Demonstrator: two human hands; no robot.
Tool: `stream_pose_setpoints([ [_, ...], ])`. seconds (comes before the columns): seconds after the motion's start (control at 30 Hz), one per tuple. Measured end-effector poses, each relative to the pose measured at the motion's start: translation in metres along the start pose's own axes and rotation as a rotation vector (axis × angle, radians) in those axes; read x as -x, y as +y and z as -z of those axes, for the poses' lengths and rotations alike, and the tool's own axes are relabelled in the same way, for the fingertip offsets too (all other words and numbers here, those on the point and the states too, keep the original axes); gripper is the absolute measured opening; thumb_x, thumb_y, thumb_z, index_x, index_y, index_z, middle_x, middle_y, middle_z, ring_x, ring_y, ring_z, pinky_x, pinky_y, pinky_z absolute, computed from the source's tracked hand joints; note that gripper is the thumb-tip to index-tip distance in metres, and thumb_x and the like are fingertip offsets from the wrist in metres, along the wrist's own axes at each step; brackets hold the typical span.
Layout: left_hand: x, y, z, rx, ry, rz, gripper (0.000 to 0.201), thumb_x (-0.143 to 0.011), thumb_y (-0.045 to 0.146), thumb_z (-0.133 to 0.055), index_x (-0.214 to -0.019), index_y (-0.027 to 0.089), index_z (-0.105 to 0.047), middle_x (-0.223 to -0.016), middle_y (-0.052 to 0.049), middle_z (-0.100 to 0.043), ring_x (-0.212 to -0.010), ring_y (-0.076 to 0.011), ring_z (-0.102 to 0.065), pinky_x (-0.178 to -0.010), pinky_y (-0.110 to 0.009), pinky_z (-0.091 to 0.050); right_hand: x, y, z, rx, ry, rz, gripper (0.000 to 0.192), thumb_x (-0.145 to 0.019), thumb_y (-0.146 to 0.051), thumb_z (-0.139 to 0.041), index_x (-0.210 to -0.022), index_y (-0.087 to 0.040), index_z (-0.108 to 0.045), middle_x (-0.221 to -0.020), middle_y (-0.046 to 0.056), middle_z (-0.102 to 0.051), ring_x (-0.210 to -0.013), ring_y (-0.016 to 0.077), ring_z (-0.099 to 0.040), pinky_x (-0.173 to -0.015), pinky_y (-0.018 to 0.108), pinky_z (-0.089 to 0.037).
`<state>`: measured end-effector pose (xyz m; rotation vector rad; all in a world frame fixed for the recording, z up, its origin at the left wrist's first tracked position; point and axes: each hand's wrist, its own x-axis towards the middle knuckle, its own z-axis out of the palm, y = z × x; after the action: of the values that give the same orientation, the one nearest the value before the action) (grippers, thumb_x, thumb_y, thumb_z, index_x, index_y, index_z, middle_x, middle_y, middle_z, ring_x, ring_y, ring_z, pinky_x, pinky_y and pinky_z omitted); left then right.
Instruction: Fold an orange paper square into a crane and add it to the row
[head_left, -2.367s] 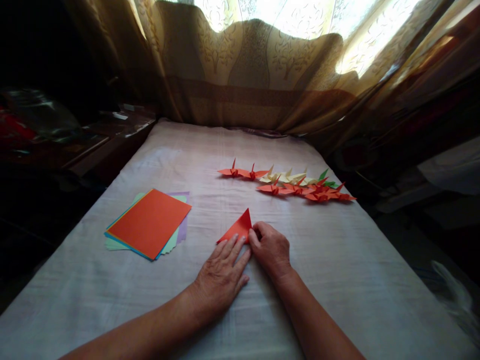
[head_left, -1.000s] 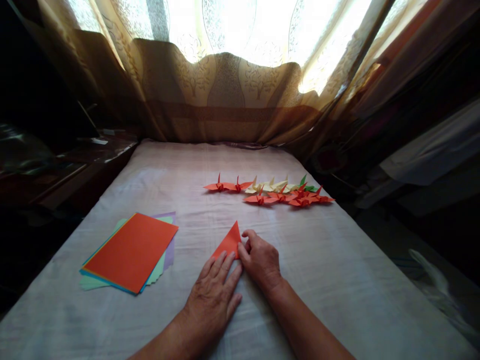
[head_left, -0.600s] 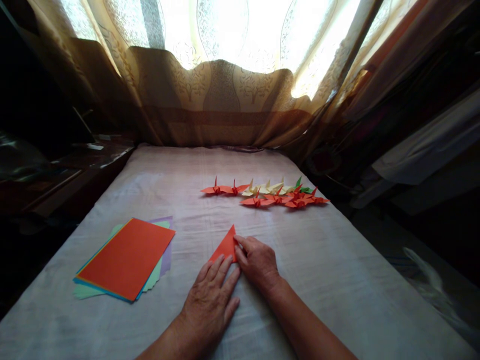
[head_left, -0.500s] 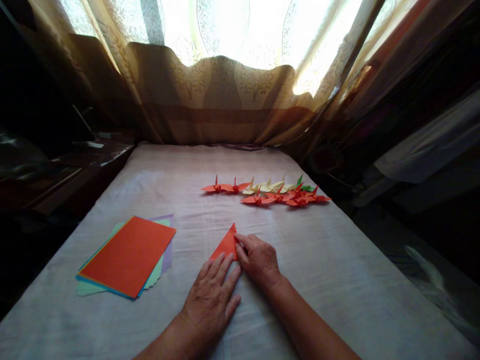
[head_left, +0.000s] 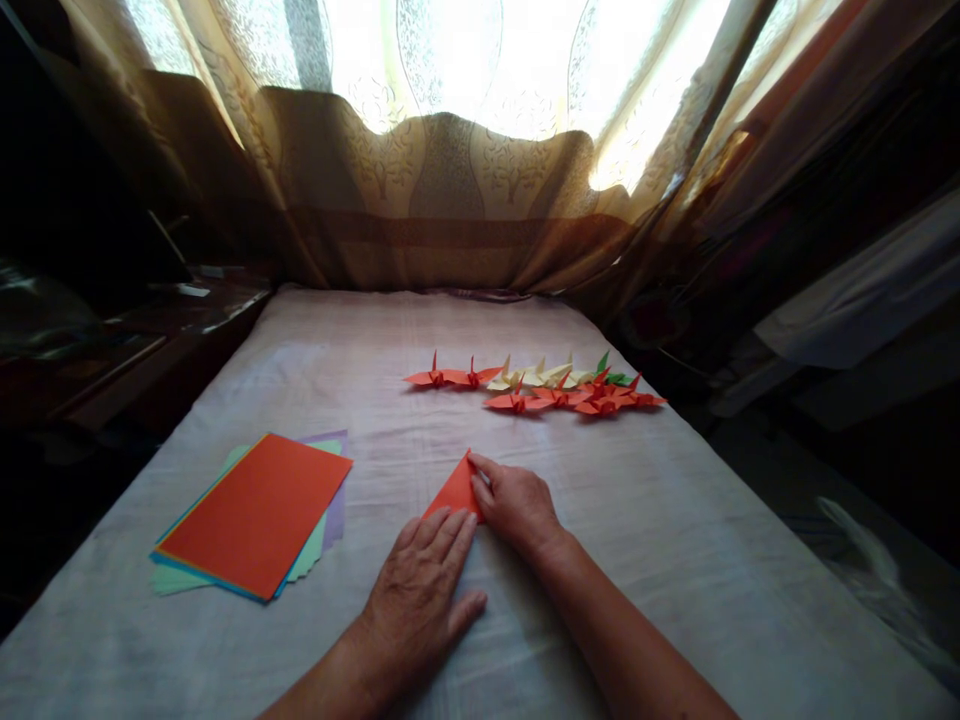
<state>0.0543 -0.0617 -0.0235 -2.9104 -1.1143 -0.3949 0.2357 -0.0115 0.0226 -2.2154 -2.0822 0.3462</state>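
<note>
Lower edge of red paper triangle (head_left: 452, 488) partly hidden under left hand (head_left: 418, 580), both forearms (head_left: 619, 615) cut off below

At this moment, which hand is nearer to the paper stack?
Left. The left hand lies right of the paper stack; the right hand is farther right, at the folded red triangle.

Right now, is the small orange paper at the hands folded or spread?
Folded: the orange paper shows as a triangle, the left hand on its near edge, the right hand at its right edge.
</note>
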Motion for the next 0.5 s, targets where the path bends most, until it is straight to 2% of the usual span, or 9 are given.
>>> stream_pose_setpoints([
  [0.13, -0.006, 0.0, 0.006, 0.066, -0.072, 0.06, 0.066, -0.093, 0.061, -0.045, -0.144, 0.019, -0.047, -0.14, -0.011, -0.057, -0.128, -0.0294, -0.05, -0.108, -0.046, -0.036, -0.002, 0.001, 0.0, -0.016, 0.008, -0.021, 0.04, -0.094, -0.037, -0.048, -0.132, -0.035, -0.06, -0.096, 0.006, -0.077, -0.084, 0.0238, -0.071, -0.068, 0.031, -0.047],
  [0.27, -0.01, 0.0, 0.013, 0.088, -0.119, 0.061, 0.065, -0.094, 0.06, -0.044, -0.144, 0.019, -0.047, -0.142, -0.011, -0.055, -0.13, -0.0291, -0.048, -0.11, -0.044, -0.033, 0.005, 0.011, -0.008, -0.145, 0.073, 0.009, 0.037, -0.092, -0.034, -0.052, -0.127, -0.031, -0.063, -0.084, 0.002, -0.076, -0.075, 0.0189, -0.068, -0.067, 0.027, -0.046],
  [0.4, -0.011, 0.0, 0.016, 0.085, -0.131, 0.054, 0.064, -0.095, 0.059, -0.044, -0.144, 0.018, -0.047, -0.142, -0.011, -0.055, -0.131, -0.0283, -0.047, -0.11, -0.043, -0.032, 0.023, 0.021, -0.022, -0.366, 0.256, 0.072, 0.025, -0.087, -0.025, -0.056, -0.109, -0.022, -0.067, -0.083, 0.001, -0.071, -0.07, 0.015, -0.063, -0.07, 0.025, -0.046],
  [0.5, -0.011, -0.001, 0.015, 0.082, -0.126, 0.045, 0.065, -0.095, 0.059, -0.044, -0.144, 0.017, -0.047, -0.142, -0.011, -0.055, -0.131, -0.0281, -0.047, -0.111, -0.043, -0.032, 0.033, 0.022, -0.03, -0.357, 0.372, 0.131, 0.014, -0.082, -0.024, -0.062, -0.095, -0.019, -0.064, -0.089, 0.005, -0.067, -0.079, 0.0179, -0.06, -0.075, 0.028, -0.046],
])
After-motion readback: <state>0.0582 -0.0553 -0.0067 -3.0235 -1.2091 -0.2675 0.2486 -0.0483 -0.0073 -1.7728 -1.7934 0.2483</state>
